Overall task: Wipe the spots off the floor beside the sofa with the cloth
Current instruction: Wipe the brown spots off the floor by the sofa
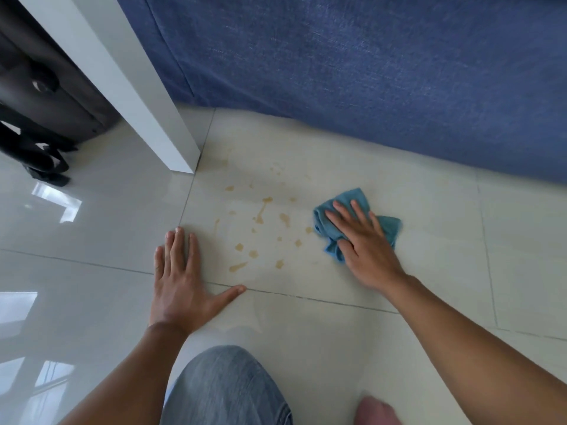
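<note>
Several tan-brown spots [260, 219] are scattered over a pale floor tile [429, 240] in front of the blue sofa [368, 72]. A crumpled blue cloth [356, 199] lies on the tile just right of the spots. My right hand [362, 243] presses flat on the cloth, fingers spread over it, thumb curled at its near edge. My left hand [181, 280] rests flat on the floor to the left of the spots, fingers apart, holding nothing.
A white table leg or panel [122, 81] stands at the upper left, its foot close to the farthest spots. Behind it lies a dark bag with straps [40, 118]. My knee in blue jeans [227, 388] is at the bottom centre.
</note>
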`<state>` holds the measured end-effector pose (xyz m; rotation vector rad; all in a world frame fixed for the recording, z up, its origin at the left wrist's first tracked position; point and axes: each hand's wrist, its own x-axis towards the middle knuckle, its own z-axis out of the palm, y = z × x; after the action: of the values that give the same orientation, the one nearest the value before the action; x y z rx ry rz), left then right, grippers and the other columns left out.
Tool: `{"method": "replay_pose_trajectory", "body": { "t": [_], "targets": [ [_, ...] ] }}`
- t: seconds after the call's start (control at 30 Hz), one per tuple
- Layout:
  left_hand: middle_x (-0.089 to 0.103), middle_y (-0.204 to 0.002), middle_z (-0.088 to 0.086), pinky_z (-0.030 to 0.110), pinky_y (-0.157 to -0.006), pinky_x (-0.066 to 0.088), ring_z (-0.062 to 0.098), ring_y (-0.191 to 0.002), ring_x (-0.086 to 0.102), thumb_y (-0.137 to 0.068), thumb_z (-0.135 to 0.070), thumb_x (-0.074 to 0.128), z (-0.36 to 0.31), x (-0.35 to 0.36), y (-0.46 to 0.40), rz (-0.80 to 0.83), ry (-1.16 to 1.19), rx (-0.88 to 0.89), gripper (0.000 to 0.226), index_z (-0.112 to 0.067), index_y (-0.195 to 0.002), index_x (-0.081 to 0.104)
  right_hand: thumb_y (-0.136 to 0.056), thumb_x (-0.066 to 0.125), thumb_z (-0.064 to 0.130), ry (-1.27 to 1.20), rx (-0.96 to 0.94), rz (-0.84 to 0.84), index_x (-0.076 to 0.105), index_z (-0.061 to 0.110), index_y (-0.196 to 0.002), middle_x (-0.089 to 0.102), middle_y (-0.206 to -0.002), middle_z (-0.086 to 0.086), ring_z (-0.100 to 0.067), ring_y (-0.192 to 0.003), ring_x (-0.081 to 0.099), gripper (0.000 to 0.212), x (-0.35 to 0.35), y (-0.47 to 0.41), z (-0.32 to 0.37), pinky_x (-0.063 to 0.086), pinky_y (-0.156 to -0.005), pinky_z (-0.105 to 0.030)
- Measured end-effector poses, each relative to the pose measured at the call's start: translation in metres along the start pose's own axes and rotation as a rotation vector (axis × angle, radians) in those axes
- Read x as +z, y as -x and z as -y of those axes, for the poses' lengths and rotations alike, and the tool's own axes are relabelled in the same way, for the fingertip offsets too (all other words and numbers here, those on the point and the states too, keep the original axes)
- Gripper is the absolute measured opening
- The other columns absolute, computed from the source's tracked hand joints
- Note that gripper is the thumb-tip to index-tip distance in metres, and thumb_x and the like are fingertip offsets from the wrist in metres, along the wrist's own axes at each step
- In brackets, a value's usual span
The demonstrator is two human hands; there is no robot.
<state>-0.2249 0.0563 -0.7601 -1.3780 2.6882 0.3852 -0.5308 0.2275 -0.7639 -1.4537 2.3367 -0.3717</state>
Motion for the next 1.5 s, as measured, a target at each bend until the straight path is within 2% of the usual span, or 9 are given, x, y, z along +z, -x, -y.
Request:
{"method": "replay_pose_trajectory", "body": {
  "t": [0.17, 0.33, 0.53, 0.73, 0.9, 1.07, 1.27, 1.43, 1.5],
  "targets": [
    [0.003, -0.167, 0.021, 0.050, -0.126, 0.003, 0.028, -0.155, -0.010, -0.064, -0.099, 0.036, -0.001, 0.003, -0.001, -0.009, -0.018, -0.004, 0.139, 0.000, -0.157, 0.014, -0.093, 0.027, 0.030, -0.050, 0.225, -0.100, 0.032, 0.034, -0.152, 0.020, -0.164, 0.013, -0.013, -0.154, 0.002, 0.059, -0.014, -0.028, -0.015, -0.002, -0.124, -0.041],
    [0.000, -0.167, 0.019, 0.049, -0.126, 0.002, 0.027, -0.155, -0.013, -0.064, -0.100, 0.034, -0.001, 0.002, 0.000, -0.014, -0.021, -0.003, 0.138, 0.000, -0.158, 0.012, -0.094, 0.035, 0.021, -0.035, -0.044, 0.026, 0.031, 0.033, -0.153, 0.016, -0.163, 0.018, -0.007, -0.153, 0.000, 0.060, -0.008, 0.007, -0.016, -0.002, -0.125, -0.039],
    [0.001, -0.167, 0.021, 0.049, -0.126, 0.001, 0.029, -0.155, -0.011, -0.065, -0.099, 0.032, 0.001, 0.004, 0.001, -0.013, -0.020, 0.011, 0.137, 0.000, -0.158, 0.013, -0.092, 0.032, 0.022, 0.057, 0.151, -0.109, 0.035, 0.030, -0.153, 0.023, -0.163, 0.012, -0.015, -0.153, 0.010, 0.061, -0.014, 0.025, -0.034, 0.016, -0.123, -0.046],
    [0.002, -0.167, 0.021, 0.050, -0.126, 0.003, 0.030, -0.155, -0.009, -0.064, -0.100, 0.029, -0.001, 0.004, 0.002, -0.019, -0.020, 0.000, 0.138, 0.000, -0.157, 0.014, -0.090, 0.035, 0.019, 0.067, -0.056, -0.024, 0.031, 0.030, -0.154, 0.020, -0.164, 0.014, -0.012, -0.153, 0.008, 0.065, 0.002, 0.044, -0.018, 0.012, -0.123, -0.042],
    [0.002, -0.167, 0.021, 0.050, -0.126, 0.003, 0.029, -0.155, -0.010, -0.064, -0.099, 0.033, 0.001, 0.004, 0.001, -0.006, -0.025, 0.008, 0.137, -0.002, -0.158, 0.011, -0.093, 0.028, 0.025, 0.060, 0.252, -0.097, 0.021, 0.031, -0.156, 0.014, -0.166, 0.009, -0.018, -0.154, -0.001, 0.063, -0.003, 0.030, -0.035, 0.002, -0.124, -0.043],
    [0.002, -0.167, 0.021, 0.050, -0.126, 0.002, 0.029, -0.155, -0.010, -0.064, -0.099, 0.032, 0.001, 0.005, 0.000, -0.020, -0.011, 0.006, 0.137, -0.003, -0.158, 0.010, -0.091, 0.030, 0.022, 0.110, -0.020, -0.007, 0.030, 0.034, -0.154, 0.017, -0.164, 0.015, -0.014, -0.154, 0.003, 0.064, 0.004, 0.073, -0.015, 0.002, -0.124, -0.043],
    [0.003, -0.167, 0.022, 0.050, -0.126, 0.001, 0.031, -0.155, -0.008, -0.065, -0.098, 0.034, 0.001, 0.005, 0.000, -0.026, -0.022, 0.013, 0.135, -0.003, -0.158, 0.010, -0.089, 0.026, 0.027, 0.078, 0.364, -0.167, 0.034, 0.032, -0.152, 0.024, -0.164, 0.008, -0.024, -0.154, 0.008, 0.064, 0.005, 0.064, -0.023, 0.005, -0.122, -0.055],
    [0.005, -0.166, 0.023, 0.051, -0.125, 0.003, 0.031, -0.155, -0.006, -0.065, -0.096, 0.035, -0.001, 0.004, 0.004, -0.028, -0.014, 0.013, 0.134, -0.003, -0.158, 0.012, -0.090, 0.032, 0.023, 0.120, 0.078, -0.067, 0.034, 0.035, -0.152, 0.021, -0.163, 0.014, -0.021, -0.154, 0.008, 0.063, 0.022, 0.103, 0.000, 0.003, -0.123, -0.053],
    [0.004, -0.166, 0.022, 0.051, -0.125, 0.003, 0.031, -0.155, -0.007, -0.065, -0.097, 0.035, -0.001, 0.004, 0.003, -0.024, -0.026, 0.008, 0.134, -0.003, -0.158, 0.010, -0.088, 0.033, 0.022, 0.132, 0.149, -0.125, 0.037, 0.034, -0.151, 0.026, -0.162, 0.012, -0.021, -0.153, 0.014, 0.064, 0.017, 0.115, -0.019, 0.008, -0.122, -0.055]
  ]
}}
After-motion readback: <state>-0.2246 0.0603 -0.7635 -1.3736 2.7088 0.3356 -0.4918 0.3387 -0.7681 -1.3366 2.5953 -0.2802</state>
